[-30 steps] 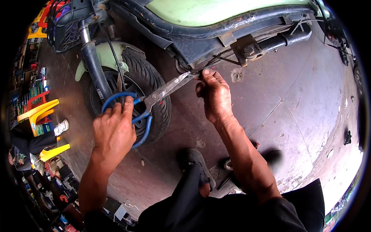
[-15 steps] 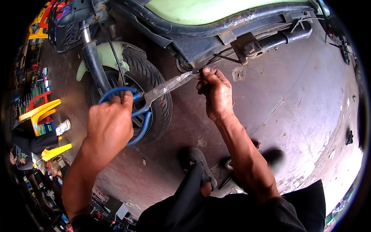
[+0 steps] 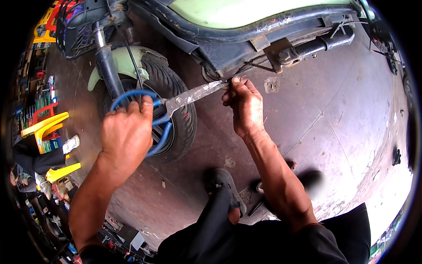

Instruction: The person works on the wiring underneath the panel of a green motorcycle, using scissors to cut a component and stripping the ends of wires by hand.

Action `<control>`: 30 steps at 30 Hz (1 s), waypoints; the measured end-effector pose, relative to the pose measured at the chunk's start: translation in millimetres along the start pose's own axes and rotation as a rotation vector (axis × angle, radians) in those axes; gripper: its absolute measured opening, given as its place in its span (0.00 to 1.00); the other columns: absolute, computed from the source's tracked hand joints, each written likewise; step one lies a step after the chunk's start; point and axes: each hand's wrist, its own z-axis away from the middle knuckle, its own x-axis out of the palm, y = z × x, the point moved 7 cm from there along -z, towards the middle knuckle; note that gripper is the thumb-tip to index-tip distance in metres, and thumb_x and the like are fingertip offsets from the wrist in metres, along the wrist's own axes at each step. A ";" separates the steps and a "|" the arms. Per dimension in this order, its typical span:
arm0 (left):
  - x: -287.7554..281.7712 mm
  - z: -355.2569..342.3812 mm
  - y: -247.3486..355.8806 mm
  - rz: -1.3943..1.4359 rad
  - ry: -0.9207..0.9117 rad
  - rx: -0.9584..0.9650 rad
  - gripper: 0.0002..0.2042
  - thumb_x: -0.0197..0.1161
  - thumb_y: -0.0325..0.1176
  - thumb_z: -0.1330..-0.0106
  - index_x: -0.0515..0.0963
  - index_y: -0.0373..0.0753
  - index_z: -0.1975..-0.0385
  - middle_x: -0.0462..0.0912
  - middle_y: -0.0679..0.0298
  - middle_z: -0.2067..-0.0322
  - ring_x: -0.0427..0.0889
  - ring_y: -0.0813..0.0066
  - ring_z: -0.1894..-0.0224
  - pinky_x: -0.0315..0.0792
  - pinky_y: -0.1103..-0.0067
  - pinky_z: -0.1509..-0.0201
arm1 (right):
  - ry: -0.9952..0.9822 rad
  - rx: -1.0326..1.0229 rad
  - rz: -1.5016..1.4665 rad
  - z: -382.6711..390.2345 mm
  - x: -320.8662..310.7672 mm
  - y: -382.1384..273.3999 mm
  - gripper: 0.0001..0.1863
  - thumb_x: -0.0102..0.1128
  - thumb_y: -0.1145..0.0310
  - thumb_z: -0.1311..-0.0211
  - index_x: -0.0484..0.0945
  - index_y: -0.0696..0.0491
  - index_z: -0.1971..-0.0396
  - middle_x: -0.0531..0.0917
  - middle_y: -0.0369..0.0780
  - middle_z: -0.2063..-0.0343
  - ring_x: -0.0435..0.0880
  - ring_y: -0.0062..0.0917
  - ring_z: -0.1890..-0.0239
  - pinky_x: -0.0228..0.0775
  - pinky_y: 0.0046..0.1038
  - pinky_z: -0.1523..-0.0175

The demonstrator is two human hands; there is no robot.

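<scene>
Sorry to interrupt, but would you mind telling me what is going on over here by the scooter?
A person is crouched beside a green scooter, working under its body next to the front wheel. The left hand grips the blue handles of a large pair of scissors, whose blades point at the scooter's underside. The right hand pinches something thin at the blade tips; what it is cannot be made out.

Bright, even daylight — soft shadows, glare at the lower right, fisheye-bent edges fading to black.
</scene>
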 end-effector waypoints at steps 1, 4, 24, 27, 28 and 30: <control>2.4 0.3 -0.9 0.098 -0.062 -0.023 0.23 0.63 0.28 0.54 0.75 0.32 0.54 0.81 0.52 0.70 0.81 0.53 0.71 0.73 0.66 0.63 | -0.002 -0.005 0.003 -0.6 -1.1 0.5 0.08 0.54 0.68 0.37 0.74 0.53 0.75 0.77 0.35 0.79 0.73 0.19 0.79 0.65 0.23 0.69; 1.8 -2.0 1.3 0.254 -0.123 0.036 0.14 0.60 0.26 0.51 0.78 0.31 0.62 0.81 0.54 0.75 0.83 0.61 0.74 0.76 0.70 0.67 | -0.004 -0.019 0.008 -0.8 -3.7 0.9 0.08 0.54 0.68 0.37 0.74 0.54 0.74 0.77 0.35 0.79 0.74 0.19 0.79 0.66 0.24 0.69; 3.4 -9.1 3.4 0.174 -0.083 0.056 0.13 0.59 0.24 0.52 0.78 0.33 0.64 0.81 0.52 0.77 0.83 0.58 0.75 0.76 0.67 0.69 | -0.008 -0.044 -0.002 -4.2 -7.3 1.9 0.09 0.54 0.68 0.37 0.73 0.54 0.76 0.76 0.35 0.79 0.75 0.20 0.78 0.67 0.24 0.69; 8.1 -4.4 -1.7 0.295 -0.078 0.082 0.12 0.60 0.25 0.51 0.78 0.33 0.64 0.80 0.53 0.77 0.83 0.59 0.76 0.76 0.67 0.71 | -0.016 -0.028 -0.002 -3.1 -3.7 3.5 0.09 0.54 0.68 0.37 0.74 0.54 0.75 0.76 0.35 0.79 0.76 0.20 0.78 0.68 0.24 0.69; 5.1 -5.2 -0.4 0.222 -0.033 0.061 0.12 0.59 0.24 0.51 0.78 0.33 0.65 0.80 0.52 0.78 0.83 0.58 0.75 0.76 0.66 0.70 | -0.012 -0.026 -0.002 -2.9 -3.4 2.9 0.09 0.54 0.68 0.36 0.74 0.54 0.75 0.76 0.35 0.79 0.76 0.20 0.78 0.68 0.24 0.69; -2.3 -5.7 4.8 0.075 0.058 0.017 0.10 0.59 0.23 0.52 0.79 0.33 0.68 0.80 0.50 0.79 0.83 0.56 0.74 0.75 0.66 0.68 | -0.011 -0.032 0.001 -3.2 -4.1 2.2 0.09 0.54 0.68 0.36 0.74 0.54 0.75 0.77 0.35 0.79 0.76 0.20 0.78 0.68 0.24 0.69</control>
